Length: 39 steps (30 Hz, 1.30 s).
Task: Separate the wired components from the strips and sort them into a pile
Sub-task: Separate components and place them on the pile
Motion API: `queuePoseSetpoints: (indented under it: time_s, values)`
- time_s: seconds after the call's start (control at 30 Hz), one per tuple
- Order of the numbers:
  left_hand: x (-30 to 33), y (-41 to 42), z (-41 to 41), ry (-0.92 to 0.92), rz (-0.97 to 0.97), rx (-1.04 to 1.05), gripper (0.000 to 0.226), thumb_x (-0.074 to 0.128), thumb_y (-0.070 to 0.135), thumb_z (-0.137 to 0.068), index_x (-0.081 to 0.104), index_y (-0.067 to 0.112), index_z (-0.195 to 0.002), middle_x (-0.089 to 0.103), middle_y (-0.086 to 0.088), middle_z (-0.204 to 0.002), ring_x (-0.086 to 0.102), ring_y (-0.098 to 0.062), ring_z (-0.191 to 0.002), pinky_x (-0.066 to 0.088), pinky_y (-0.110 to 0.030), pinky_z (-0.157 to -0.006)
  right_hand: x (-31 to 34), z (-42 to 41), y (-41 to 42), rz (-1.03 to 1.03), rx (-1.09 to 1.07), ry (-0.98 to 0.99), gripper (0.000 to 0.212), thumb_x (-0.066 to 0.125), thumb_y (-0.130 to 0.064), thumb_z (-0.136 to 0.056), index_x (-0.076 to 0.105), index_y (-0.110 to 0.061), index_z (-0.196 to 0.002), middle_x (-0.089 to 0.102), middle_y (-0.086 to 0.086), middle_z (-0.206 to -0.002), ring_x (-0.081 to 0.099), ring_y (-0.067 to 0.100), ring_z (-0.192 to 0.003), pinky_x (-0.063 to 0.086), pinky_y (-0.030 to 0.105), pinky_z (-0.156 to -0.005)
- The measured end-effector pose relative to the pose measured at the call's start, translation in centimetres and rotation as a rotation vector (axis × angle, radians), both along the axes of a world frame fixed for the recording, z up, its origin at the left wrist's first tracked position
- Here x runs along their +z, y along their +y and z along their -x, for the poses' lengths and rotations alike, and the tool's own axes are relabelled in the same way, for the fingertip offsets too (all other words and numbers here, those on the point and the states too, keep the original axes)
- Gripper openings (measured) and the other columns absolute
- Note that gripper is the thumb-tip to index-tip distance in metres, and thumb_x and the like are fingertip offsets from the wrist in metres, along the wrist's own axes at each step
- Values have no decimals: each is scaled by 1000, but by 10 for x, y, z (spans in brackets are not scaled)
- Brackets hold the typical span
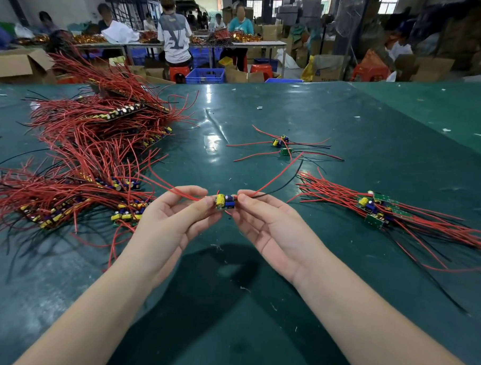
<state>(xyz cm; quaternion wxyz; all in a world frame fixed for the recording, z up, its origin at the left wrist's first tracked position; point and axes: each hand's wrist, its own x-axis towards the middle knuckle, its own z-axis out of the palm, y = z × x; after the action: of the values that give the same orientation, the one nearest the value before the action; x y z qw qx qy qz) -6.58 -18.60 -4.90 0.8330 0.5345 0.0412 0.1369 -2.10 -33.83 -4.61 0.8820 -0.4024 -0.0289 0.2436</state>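
Above the table point(256, 307), centre: a small board point(225, 202) held between both hands.
Left hand point(167, 220): fingertips pinch the board's left end.
Right hand point(270, 227): fingertips pinch its right end, where red and black wires leave.
Strips point(91, 153): heaped at 10 o'clock.
Pile point(378, 210): at 3 o'clock, on the table.
Loose boards point(282, 145): at 1 o'clock.

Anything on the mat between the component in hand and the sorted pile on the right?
Nothing visible. The component, pinched by the left hand and right hand, has bare green mat between it and the sorted pile.
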Motion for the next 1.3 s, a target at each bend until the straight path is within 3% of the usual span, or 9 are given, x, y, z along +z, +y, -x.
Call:
queuePoseSetpoints:
  time_s: [0.17, 0.3, 0.53, 0.7, 0.8, 0.97, 1.1, 1.2, 1.3]
  values:
    - [0, 0, 0, -2, -51, 1, 20, 56, 9, -85, 63, 1, -101, 73, -16, -99, 72, -23, -90, 57, -25, -74, 0, 1, -1, 61, -53, -125, 16, 68, 6, -81, 61, -8, -79, 72, 12, -85, 73, 21, -79, 57, 25, -72]
    - [-1, -2, 1, 10, -124, 7, 17, 54, 6, -89, 66, 3, -101, 75, -13, -94, 72, -19, -86, 56, -21, -73, -3, 5, 3, 160, -73, -230, 24, 70, 13, -75, 60, -8, -79, 73, 11, -79, 71, 18, -74, 57, 24, -70]
    - [2, -2, 1, 27, -48, 35, 23, 64, 12, -74, 69, 1, -93, 73, -9, -81, 70, -14, -79, 55, -18, -73, -5, 2, 0, 20, 5, -5, 14, 67, 6, -81, 60, -6, -81, 73, 12, -75, 72, 18, -68, 57, 23, -64]
    - [2, 1, 3, 70, -86, 54, 24, 66, 12, -71, 71, 3, -92, 74, -11, -82, 71, -14, -76, 56, -19, -70, -7, 3, 2, 56, 58, -90, 27, 77, -8, -61, 67, -5, -86, 74, 9, -80, 71, 15, -73, 57, 23, -71]
    - [1, 0, 4, 81, -92, 52, 23, 66, 12, -70, 71, 5, -91, 74, -11, -80, 71, -13, -74, 56, -19, -69, -9, 6, 3, 136, 69, -141, 14, 75, -1, -70, 72, -4, -83, 74, 9, -80, 71, 16, -73, 57, 22, -71]
    - [2, 0, 2, 83, 25, 36, 17, 66, 9, -67, 79, 15, -77, 71, -3, -75, 67, -6, -69, 54, -15, -70, -6, 7, 3, 103, 83, -46, 8, 69, 0, -81, 75, -3, -78, 73, 10, -78, 71, 16, -69, 56, 20, -65]
    - [5, 0, 0, 117, 160, 19, 16, 66, 10, -68, 79, 16, -74, 68, -2, -70, 64, -4, -63, 51, -12, -61, -4, 9, 6, 37, 115, 12, 14, 68, 0, -82, 76, -4, -72, 72, 10, -76, 71, 16, -67, 56, 18, -62]
    - [6, 3, -2, 176, 270, 11, 12, 67, 14, -71, 79, 13, -73, 66, -1, -70, 65, -5, -63, 49, -10, -54, -3, 10, 7, 2, 125, 30, 5, 70, -2, -77, 74, -1, -78, 72, 11, -77, 71, 16, -69, 56, 18, -61]
    - [4, 6, -3, 190, 260, 41, 12, 67, 14, -72, 78, 10, -76, 67, 1, -71, 65, -5, -63, 48, -9, -53, -3, 10, 7, 2, 120, 30, 11, 71, -3, -74, 72, 2, -84, 72, 11, -76, 71, 16, -68, 56, 18, -61]
